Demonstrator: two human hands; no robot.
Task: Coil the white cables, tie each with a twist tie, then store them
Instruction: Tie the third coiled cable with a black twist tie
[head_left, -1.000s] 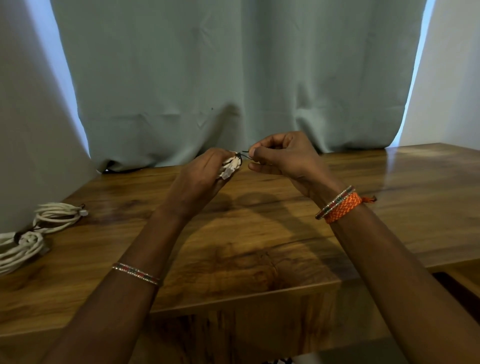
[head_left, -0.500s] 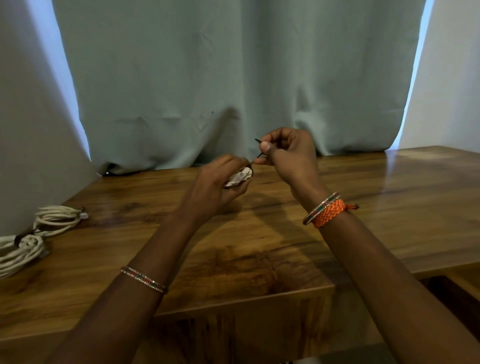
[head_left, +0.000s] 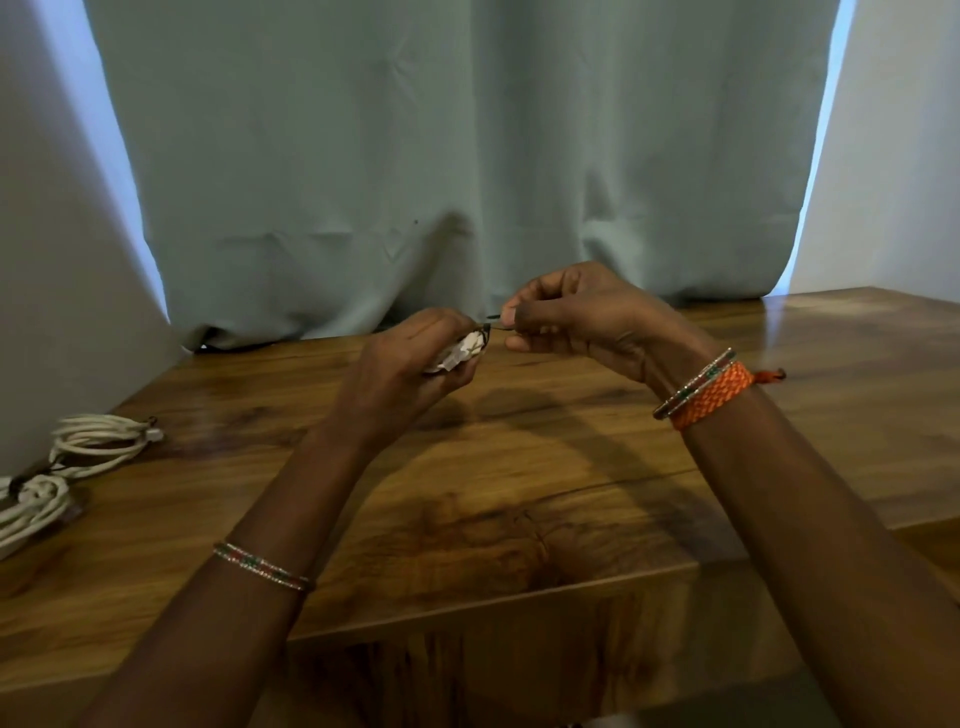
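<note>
The left hand (head_left: 400, 364) is held above the counter (head_left: 519, 519), and its fingers are curled around a small coiled white cable (head_left: 460, 356). Only a part of the coil shows between the fingers and the palm; the rest is hidden inside the grip. The right hand (head_left: 582, 317) is just beside it, a little higher. Its thumb and forefinger pinch the end of a thin dark twist tie (head_left: 493, 323), and the other fingers are folded in. The tie runs from this pinch to the top of the coil in the left hand, so the two hands are joined by it, but they do not touch each other.

On the left forearm there is a thin beaded bangle (head_left: 262, 566). On the right wrist there is a similar bangle next to an orange woven band (head_left: 711, 395).

Far to the left, near the edge of the counter, two other white cable bundles (head_left: 78, 457) lie on the wood, close together. Each one has a dark tie around it. The counter is of brown wood with a shiny surface. Behind it hangs a pale green curtain (head_left: 467, 156), and its lower edge reaches the back of the counter.
</note>
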